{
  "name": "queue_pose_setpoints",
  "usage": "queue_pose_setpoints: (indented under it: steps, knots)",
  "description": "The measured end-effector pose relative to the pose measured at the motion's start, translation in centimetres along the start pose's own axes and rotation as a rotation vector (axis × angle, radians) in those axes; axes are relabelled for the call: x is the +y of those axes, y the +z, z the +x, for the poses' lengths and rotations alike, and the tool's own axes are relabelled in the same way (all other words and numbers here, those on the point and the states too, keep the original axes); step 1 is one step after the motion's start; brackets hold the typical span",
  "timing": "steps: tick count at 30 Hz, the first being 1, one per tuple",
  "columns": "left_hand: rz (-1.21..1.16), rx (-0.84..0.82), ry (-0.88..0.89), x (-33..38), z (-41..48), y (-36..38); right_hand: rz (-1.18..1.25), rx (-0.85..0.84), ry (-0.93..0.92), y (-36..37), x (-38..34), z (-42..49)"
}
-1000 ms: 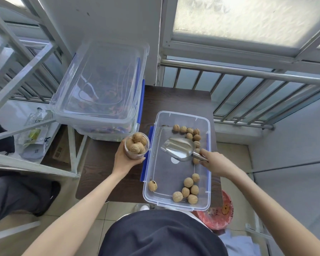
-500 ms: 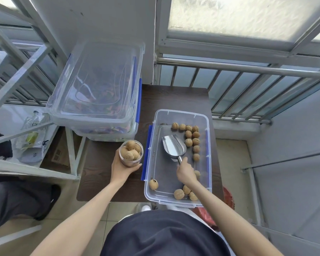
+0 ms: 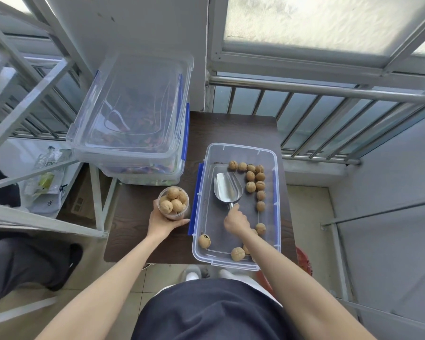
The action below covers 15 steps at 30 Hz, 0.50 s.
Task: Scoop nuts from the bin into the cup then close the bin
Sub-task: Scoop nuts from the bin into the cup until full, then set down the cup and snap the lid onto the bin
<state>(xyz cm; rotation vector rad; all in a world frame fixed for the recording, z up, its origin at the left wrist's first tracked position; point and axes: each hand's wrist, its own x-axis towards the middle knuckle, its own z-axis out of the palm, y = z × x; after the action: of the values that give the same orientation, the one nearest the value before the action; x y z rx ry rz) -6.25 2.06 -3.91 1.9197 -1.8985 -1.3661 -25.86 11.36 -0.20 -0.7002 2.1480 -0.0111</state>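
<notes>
In the middle of the frame my right hand [image 3: 236, 220] pinches the handle of the smooth metal scoop [image 3: 227, 187]. Its long axis points up-frame, toward the wrinkled nuts [image 3: 255, 182] along the clear bin [image 3: 276, 192] wall. My left hand [image 3: 163, 220] wraps the full cup [image 3: 173, 203] on the counter [image 3: 133, 229].

Stacked lidded containers [image 3: 130, 119], metal railing [image 3: 329, 89]

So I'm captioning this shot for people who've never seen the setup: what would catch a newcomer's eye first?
Probably the clear cup heaped with walnuts, held by the left hand on the dark table. Just right of it sits the open clear bin, where the right hand holds a shiny metal scoop, empty, with loose walnuts scattered around it. A larger closed tub stands behind the cup.
</notes>
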Motion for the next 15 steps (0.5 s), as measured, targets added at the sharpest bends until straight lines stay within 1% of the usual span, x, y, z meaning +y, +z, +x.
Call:
queue_pose_setpoints:
  steps: [1,3,5,7,9,11,13,15]
  knots:
    - [0.025,-0.029,-0.006,0.2,0.0,-0.2,-0.047,0.005,0.001,-0.1,0.0,0.0]
    - [0.149,-0.107,-0.014,0.4,-0.1,-0.8,-0.128,0.011,-0.014,-0.2,-0.2,-0.1]
    - [0.306,-0.170,-0.006,0.8,-0.2,-1.9,-0.199,0.014,-0.037,-0.3,-0.4,-0.1]
    - [0.472,-0.194,0.019,1.8,-0.6,-3.5,-0.316,0.017,-0.068,-0.5,-0.7,-0.1]
    - [0.634,-0.171,0.080,3.2,-1.1,-5.4,-0.460,0.032,-0.114,-0.9,-1.2,-0.2]
    - [0.751,-0.132,0.144,4.6,-1.4,-7.4,-0.544,0.072,-0.162,-1.7,-1.9,-0.3]
    - [0.802,-0.114,0.168,6.0,-1.7,-9.3,-0.552,0.146,-0.220,-3.2,-3.1,-0.9]
    - [0.828,-0.087,0.200,7.7,-2.3,-10.9,-0.506,0.226,-0.280,-5.2,-4.9,-1.7]
